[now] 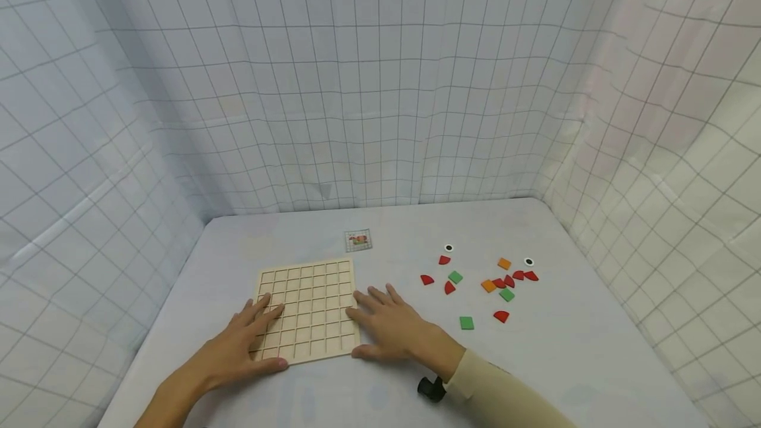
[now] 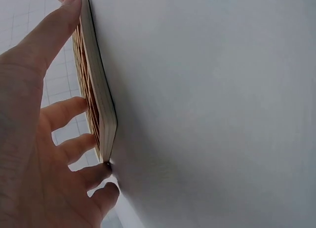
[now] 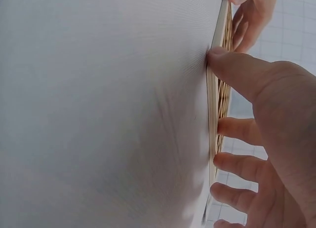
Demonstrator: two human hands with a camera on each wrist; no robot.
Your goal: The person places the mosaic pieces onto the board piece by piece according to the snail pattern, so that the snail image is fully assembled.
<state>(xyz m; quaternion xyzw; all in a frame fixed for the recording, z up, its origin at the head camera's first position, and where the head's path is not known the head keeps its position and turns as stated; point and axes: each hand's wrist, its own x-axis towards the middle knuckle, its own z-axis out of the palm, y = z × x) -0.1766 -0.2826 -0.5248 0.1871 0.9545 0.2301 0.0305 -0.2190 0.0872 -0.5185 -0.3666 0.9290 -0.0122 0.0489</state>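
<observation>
A pale wooden board point(image 1: 318, 302) with a grid of square recesses lies flat on the white table, left of the middle. My left hand point(image 1: 238, 349) rests on its left side with fingers spread, the thumb at the near edge. On the opposite side, my right hand point(image 1: 389, 325) touches the right edge with extended fingers, its thumb by the near right corner. In the left wrist view, fingertips of the left hand point(image 2: 47, 139) meet the board's side point(image 2: 101, 104). The right wrist view shows the right hand's thumb point(image 3: 237, 67) against the board's edge point(image 3: 213, 95).
Right of the board lie scattered red quarter-round pieces point(image 1: 501, 316), green squares point(image 1: 466, 323), orange squares point(image 1: 489, 286) and white discs with black centres point(image 1: 448, 248). A small picture card point(image 1: 359, 240) lies behind the board. Gridded white curtains point(image 1: 380, 117) enclose the table.
</observation>
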